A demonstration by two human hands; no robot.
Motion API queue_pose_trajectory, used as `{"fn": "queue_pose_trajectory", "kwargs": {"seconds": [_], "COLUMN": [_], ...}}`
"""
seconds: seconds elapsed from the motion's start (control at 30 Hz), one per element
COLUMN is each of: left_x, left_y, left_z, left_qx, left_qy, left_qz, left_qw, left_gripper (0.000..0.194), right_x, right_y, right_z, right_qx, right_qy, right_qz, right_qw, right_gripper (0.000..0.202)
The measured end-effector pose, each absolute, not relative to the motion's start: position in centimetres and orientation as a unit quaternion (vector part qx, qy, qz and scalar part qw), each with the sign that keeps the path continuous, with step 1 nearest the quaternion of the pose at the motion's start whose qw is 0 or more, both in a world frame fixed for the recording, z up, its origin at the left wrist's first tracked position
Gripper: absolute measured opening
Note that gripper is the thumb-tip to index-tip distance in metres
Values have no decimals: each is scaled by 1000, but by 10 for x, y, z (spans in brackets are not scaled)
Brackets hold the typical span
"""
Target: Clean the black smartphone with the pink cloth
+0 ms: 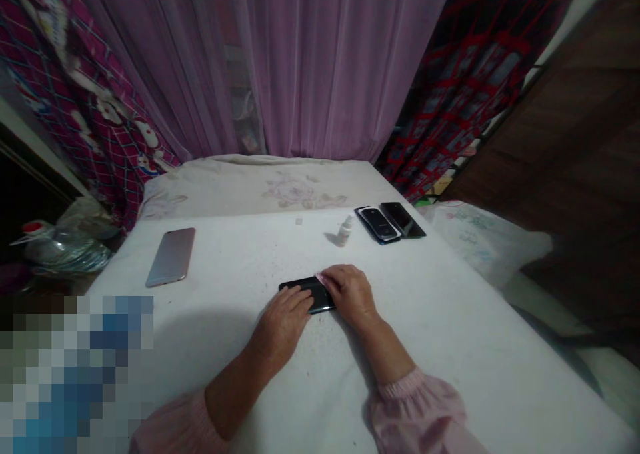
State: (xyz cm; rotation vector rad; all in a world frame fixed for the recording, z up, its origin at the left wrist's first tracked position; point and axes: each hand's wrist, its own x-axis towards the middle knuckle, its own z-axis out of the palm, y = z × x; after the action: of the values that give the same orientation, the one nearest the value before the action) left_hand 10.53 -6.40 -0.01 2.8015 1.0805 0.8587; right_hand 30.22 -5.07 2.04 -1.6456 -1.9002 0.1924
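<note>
A black phone (320, 298) lies flat on the white-covered table, between my two hands. My left hand (286, 317) rests on its left part with the fingers stretched over the surface. At the phone's right end, my right hand (350, 294) pinches a small pink piece (320, 277), perhaps cloth or paper, against the upper edge. Beyond my right hand stands a small white bottle (345, 232). A tiny pale block (299, 221) sits farther back, to the left of the bottle.
A rose-gold phone (171, 257) lies at the left of the table (215, 347). Several dark and white phones (379, 224) lie at the back right, some stacked. Purple curtains (320, 61) hang behind. Plastic bags flank the table, with a large bottle (50, 244) at left.
</note>
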Motion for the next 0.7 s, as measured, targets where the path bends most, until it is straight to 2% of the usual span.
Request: {"fn": "queue_pose_trajectory", "kwargs": {"seconds": [0.3, 0.43, 0.7], "left_x": [105, 104, 105], "left_y": [-64, -64, -64], "left_z": [4, 2, -3], "left_qx": [896, 896, 891], "left_qy": [345, 342, 346], "left_qz": [278, 281, 292], "left_qw": [24, 30, 27], "left_gripper": [25, 24, 25], "right_x": [324, 331, 349], "right_y": [-63, -68, -68], "right_z": [39, 38, 30], "right_qx": [-583, -559, -552], "right_qy": [-759, -774, -764], "right_qz": [137, 154, 178], "right_qw": [257, 255, 283], "right_gripper": [6, 2, 8]}}
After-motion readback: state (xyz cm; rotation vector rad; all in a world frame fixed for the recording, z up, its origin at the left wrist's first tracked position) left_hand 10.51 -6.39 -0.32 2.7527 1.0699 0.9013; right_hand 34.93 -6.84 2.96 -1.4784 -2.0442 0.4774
